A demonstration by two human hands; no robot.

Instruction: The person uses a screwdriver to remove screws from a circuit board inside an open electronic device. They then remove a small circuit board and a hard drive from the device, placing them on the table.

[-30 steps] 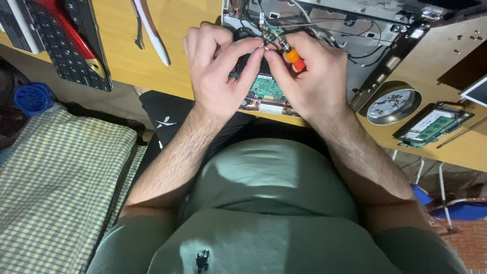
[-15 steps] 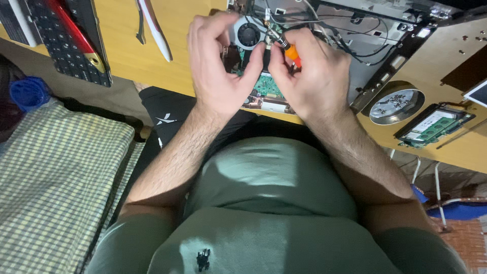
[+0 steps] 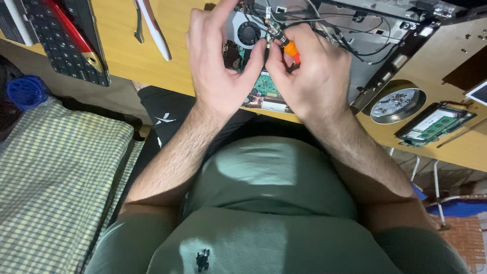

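Note:
An opened laptop chassis (image 3: 365,56) lies on the yellow wooden table (image 3: 137,56), its green circuit board (image 3: 266,85), black fan (image 3: 248,33) and loose wires exposed. My right hand (image 3: 309,71) grips a small screwdriver with an orange handle (image 3: 291,49), its tip pointing down into the chassis near the fan. My left hand (image 3: 218,66) rests over the board's left side, thumb touching the screwdriver's shaft, fingers raised and spread.
A round metal dish of screws (image 3: 397,105) and a tray with green memory modules (image 3: 433,124) sit at the right. A detached black keyboard with a red strip (image 3: 66,35) and white-handled pliers (image 3: 152,28) lie at the left. A checked cloth (image 3: 56,187) covers something beside my lap.
The view has shifted so the hands sit higher on the chassis. My left fingers have lifted and spread, uncovering the fan. The screwdriver stays in my right hand.

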